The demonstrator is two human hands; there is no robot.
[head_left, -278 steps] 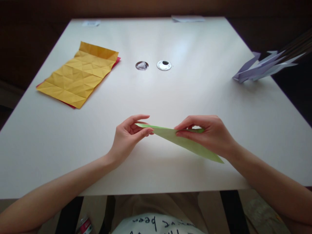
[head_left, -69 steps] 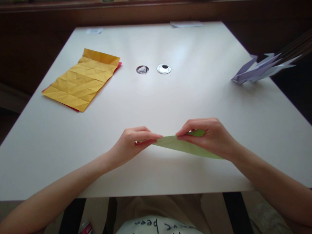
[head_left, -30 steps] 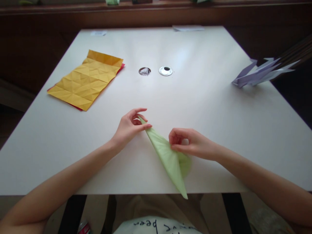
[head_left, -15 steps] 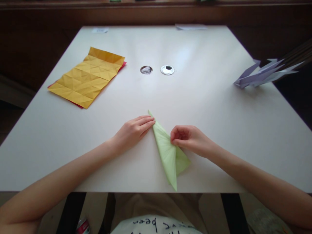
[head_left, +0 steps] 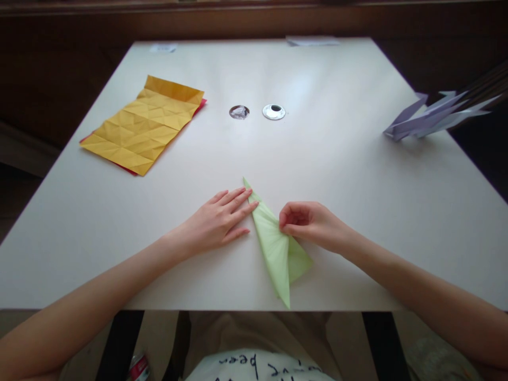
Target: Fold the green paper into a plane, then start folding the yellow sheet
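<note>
- One folded sheet of green paper point(head_left: 270, 247) lies slantwise on the white table point(head_left: 357, 185), its lower tip close to the near edge.
- The left hand point(head_left: 220, 219) is spread flat, thumb apart, fingertips resting on the paper's left edge near the upper tip; it seems to press rather than grip.
- The right hand point(head_left: 305, 220) has thumb and forefinger brought together on the right edge, pinching the paper about midway (the other fingers are curled in).
- It should handle as very light and rather limp, judging by the fine creases fanning out from that pinch, and would probably wrinkle or tear if tugged.
- Fingertips should hold it without slipping, but loose on the smooth surface it may slide, so a flat hand would pin it well.
- A gentle pinch at a folded edge looks best; the slim tips would likely bend first.
</note>
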